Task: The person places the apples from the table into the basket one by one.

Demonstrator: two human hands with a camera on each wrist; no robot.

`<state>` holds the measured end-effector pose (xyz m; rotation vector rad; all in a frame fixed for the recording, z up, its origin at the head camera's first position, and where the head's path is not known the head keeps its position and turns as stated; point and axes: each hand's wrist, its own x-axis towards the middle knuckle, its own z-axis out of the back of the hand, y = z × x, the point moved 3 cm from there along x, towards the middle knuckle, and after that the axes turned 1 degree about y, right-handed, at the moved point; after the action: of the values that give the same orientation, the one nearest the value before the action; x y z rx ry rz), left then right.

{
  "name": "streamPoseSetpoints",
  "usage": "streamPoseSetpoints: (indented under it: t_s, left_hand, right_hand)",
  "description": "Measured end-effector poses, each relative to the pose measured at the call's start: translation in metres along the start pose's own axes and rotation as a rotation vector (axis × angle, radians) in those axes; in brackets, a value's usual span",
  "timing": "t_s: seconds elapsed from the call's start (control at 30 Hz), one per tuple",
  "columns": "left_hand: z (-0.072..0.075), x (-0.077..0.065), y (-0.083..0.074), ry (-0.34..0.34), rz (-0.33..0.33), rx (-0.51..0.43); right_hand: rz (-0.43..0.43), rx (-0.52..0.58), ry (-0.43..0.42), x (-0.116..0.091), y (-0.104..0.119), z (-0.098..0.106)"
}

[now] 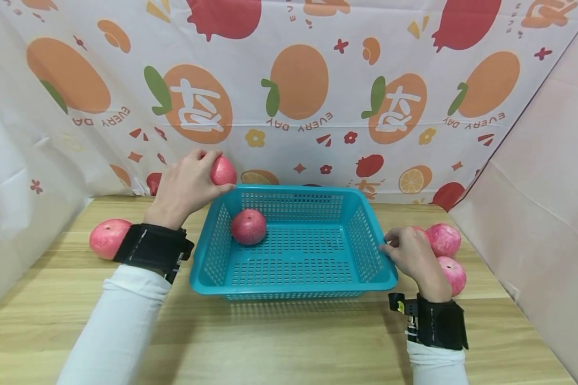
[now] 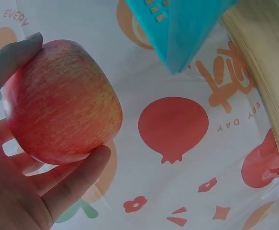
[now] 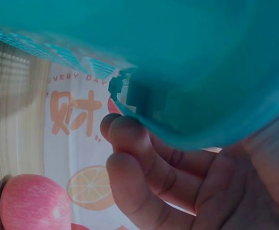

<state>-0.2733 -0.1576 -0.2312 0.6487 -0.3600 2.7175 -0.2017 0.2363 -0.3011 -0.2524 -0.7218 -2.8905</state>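
Observation:
My left hand (image 1: pixel 185 184) holds a red apple (image 1: pixel 223 171) above the back left corner of a blue plastic basket (image 1: pixel 294 289). In the left wrist view, thumb and fingers wrap round this apple (image 2: pixel 65 103), its side streaked red and yellow. Inside the basket, a second apple (image 1: pixel 248 226) sits at the left. At the basket's right rim is my right hand (image 1: pixel 409 254), gripping the edge. The right wrist view shows its curled fingers (image 3: pixel 129 139) beneath the rim.
Left of the basket, an apple (image 1: pixel 108 238) lies on the wooden table (image 1: pixel 289 342), partly behind the left wrist strap. Several apples (image 1: pixel 443 240) are grouped beyond the right hand, partly hidden by it. A fruit-printed cloth (image 1: pixel 298 149) hangs behind the table.

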Motion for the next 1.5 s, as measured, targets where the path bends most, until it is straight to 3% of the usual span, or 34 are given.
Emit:
streamPoseSetpoints:
  t_s: [1.5]
  left_hand:
    - [-0.019,0.011,-0.030,0.053,-0.049,-0.051]
  right_hand:
    - [0.007,-0.005,0.005,0.001,0.001,0.001]
